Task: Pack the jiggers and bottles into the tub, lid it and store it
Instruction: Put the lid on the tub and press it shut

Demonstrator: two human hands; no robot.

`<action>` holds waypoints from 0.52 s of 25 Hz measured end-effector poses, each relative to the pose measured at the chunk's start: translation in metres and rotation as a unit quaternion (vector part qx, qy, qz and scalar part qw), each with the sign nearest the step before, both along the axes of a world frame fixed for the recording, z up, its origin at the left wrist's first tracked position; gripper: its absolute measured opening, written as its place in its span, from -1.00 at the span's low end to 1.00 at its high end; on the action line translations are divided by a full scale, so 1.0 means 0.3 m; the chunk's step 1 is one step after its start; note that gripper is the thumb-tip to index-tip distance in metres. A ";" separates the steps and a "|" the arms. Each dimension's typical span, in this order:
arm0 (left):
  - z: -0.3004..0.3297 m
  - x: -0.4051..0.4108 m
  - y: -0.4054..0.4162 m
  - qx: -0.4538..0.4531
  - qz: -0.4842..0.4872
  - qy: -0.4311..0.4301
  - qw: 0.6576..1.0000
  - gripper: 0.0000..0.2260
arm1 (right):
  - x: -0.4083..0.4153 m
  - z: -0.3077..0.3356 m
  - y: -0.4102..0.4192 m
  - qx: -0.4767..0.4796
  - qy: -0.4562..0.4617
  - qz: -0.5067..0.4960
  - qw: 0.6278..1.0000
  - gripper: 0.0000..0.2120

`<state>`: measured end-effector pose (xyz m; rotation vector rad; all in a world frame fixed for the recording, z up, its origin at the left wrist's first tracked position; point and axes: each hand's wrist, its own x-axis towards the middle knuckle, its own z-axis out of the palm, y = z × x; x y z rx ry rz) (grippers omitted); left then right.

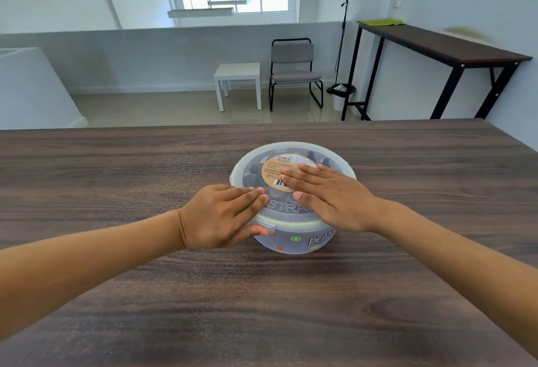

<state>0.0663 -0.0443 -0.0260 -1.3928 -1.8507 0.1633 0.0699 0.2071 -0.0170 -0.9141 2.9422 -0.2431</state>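
Note:
A round translucent tub (294,240) with fruit prints stands in the middle of the wooden table (116,168). Its clear lid (250,162), bearing a round tan label, lies on top of it. Dark shapes of the packed things show dimly through the lid; I cannot tell them apart. My right hand (329,194) rests flat on the lid, fingers spread over the label. My left hand (224,215) lies on the lid's near left edge, fingers on top, thumb tucked under the rim by a small latch tab.
Beyond the table's far edge is open floor with a small white side table (238,75) and a grey chair (294,69). A tall dark bench (436,46) with a green cloth stands at the right wall.

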 end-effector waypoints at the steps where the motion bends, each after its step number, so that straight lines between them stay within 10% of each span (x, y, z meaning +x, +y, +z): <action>1: -0.004 -0.006 0.002 0.004 -0.005 0.014 1.000 -0.57 | -0.005 0.001 -0.001 -0.002 0.001 0.000 1.000 -0.53; 9: -0.017 -0.002 0.008 0.059 0.055 -0.157 0.984 -0.55 | -0.043 0.018 0.028 -0.005 0.018 0.027 0.999 -0.52; 13: 0.020 -0.100 0.064 0.225 0.168 -0.369 0.886 -0.59 | -0.048 0.053 0.035 0.002 0.054 0.034 0.998 -0.56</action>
